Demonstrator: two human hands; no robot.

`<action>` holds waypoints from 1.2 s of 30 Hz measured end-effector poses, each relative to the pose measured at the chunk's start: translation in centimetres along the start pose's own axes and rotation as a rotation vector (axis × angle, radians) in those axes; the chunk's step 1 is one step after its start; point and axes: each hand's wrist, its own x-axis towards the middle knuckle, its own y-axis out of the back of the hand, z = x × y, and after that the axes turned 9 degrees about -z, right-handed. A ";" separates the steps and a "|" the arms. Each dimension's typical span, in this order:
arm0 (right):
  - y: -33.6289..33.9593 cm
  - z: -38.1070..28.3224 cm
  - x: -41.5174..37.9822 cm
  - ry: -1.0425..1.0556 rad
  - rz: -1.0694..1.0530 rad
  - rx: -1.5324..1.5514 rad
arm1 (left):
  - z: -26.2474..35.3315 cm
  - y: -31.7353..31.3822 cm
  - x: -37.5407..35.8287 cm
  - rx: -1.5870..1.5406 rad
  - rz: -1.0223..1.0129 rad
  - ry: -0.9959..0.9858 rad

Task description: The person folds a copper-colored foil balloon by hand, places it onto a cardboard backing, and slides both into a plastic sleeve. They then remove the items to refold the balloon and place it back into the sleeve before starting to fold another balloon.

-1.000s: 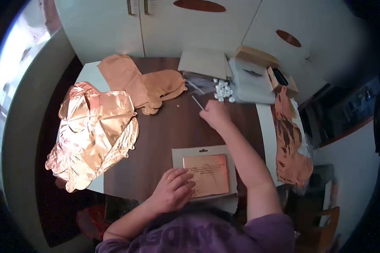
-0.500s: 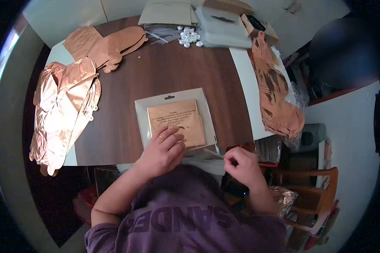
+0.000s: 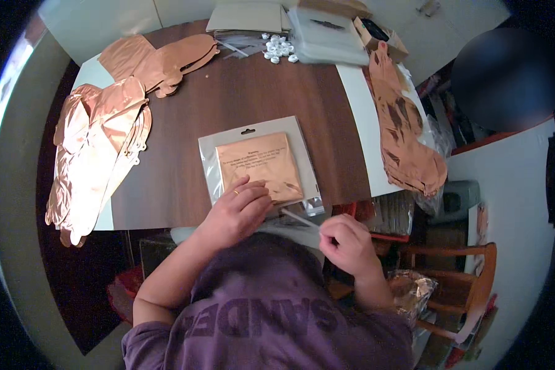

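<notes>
A clear plastic bag with a grey header card [image 3: 206,132] lies near the table's front edge. Inside it is a folded copper-coloured foil piece [image 3: 259,151] with dark printed text. My left hand [image 3: 237,209] rests over the lower edge of this package, fingers extended across the foil and a ring on one of them. To the right, just past the table edge, my right hand [image 3: 348,246] pinches the end of a thin pale strip [image 3: 301,218]. The strip's other end reaches the bag's lower edge beside my left fingers.
Shiny copper foil shapes [image 3: 95,160] are piled at the left, with more foil shapes [image 3: 157,65] behind. Stacked cards [image 3: 246,17], small white pieces [image 3: 279,48] and clear bags [image 3: 327,37] stand at the back. Another foil pile [image 3: 407,135] covers the right side. A wooden chair [image 3: 453,280] is at right.
My right hand has moved slightly left and down with the pale strip, more of which now shows. My left hand stays on the package. The whole view has shifted slightly.
</notes>
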 end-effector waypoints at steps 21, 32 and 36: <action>-2.9 5.8 3.3 -0.187 -0.069 -0.149 | -0.8 0.5 0.2 0.084 -0.117 -0.092; -2.1 4.9 1.3 -0.035 -0.033 -0.195 | 1.0 1.2 2.3 0.038 -0.299 -0.142; -1.6 4.9 1.7 0.001 -0.094 -0.233 | -0.6 -0.3 2.6 0.009 -0.358 -0.162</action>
